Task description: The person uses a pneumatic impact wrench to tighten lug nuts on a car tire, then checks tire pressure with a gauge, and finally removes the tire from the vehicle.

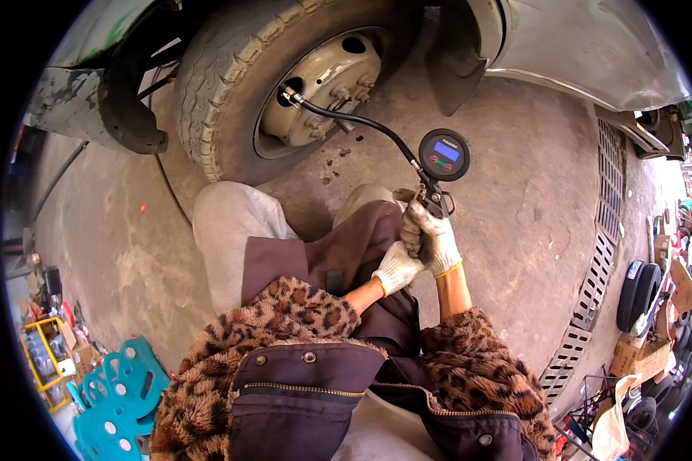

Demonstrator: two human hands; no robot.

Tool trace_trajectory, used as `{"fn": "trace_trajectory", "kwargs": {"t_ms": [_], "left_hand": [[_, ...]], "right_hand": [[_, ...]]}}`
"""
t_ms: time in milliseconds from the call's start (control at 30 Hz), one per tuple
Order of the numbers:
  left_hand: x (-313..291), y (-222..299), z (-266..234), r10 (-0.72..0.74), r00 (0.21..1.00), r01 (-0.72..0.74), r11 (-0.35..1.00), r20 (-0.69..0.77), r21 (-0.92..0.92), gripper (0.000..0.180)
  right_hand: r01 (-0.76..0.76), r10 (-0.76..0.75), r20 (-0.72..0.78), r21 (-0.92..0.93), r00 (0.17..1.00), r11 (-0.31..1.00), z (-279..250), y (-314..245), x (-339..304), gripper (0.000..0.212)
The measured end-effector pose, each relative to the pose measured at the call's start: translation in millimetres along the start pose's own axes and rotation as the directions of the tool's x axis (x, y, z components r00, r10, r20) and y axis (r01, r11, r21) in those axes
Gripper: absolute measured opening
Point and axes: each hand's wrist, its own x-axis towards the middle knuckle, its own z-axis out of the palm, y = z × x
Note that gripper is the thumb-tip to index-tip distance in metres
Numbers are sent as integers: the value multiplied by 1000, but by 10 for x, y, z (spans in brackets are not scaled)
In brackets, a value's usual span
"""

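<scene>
Furry spotted sleeves point(261, 323) and a dark brown jacket point(300, 392) are closest, at the bottom. Out of the sleeves come two hands in pale knit gloves. The right hand point(438, 242) is curled up tight around the bottom part of an air gauge point(445, 152). The left hand point(398, 269) is tucked against it, just below and to the left. Its fingertips are hidden, so I cannot tell how far open it is or if it has hold of anything.

The gauge is round and black with a lit blue screen, and it sits just past the right hand. A black hose point(365, 121) bends from it over to the wheel point(307, 107). The hose's metal end point(291, 93) is at a dark hole there, but it is too small to tell if it is on tight. Around the wheel is a big, dusty tire point(207, 100).

It looks like the step right now is checking or adding air. The next move seems to need a steady grip, a look at the screen, and no tug on the hose. Farther out, a floor drain point(609, 184) runs down the right side, near some spare tires point(640, 292).
</scene>
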Motion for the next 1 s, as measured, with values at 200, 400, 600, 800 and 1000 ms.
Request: {"fn": "trace_trajectory", "kwargs": {"t_ms": [200, 400, 600, 800, 1000], "left_hand": [[-1, 25, 1, -143, 990, 144, 982, 13, -124, 29], [15, 3, 7, -95, 995, 97, 994, 40, -56, 32], [11, 14, 10, -99, 994, 101, 993, 37, -54, 30], [4, -142, 54, -107, 994, 106, 948, 16, -300, 42], [-16, 126, 28, -70, 997, 56, 960, -40, -275, 33]], "right_hand": [[13, -13, 48, -11, 999, 1000, -42, 29, 37, 35], [-9, 10, 65, -9, 998, 1000, -117, 37, 32, 40], [-17, 18, 25, -19, 1000, 1000, -109, 58, 47, 31], [13, -13, 23, 14, 1000, 1000, -16, 55, 45, 34], [-21, 19, 25, 78, 1000, 997, -103, 73, 35, 26]]}}
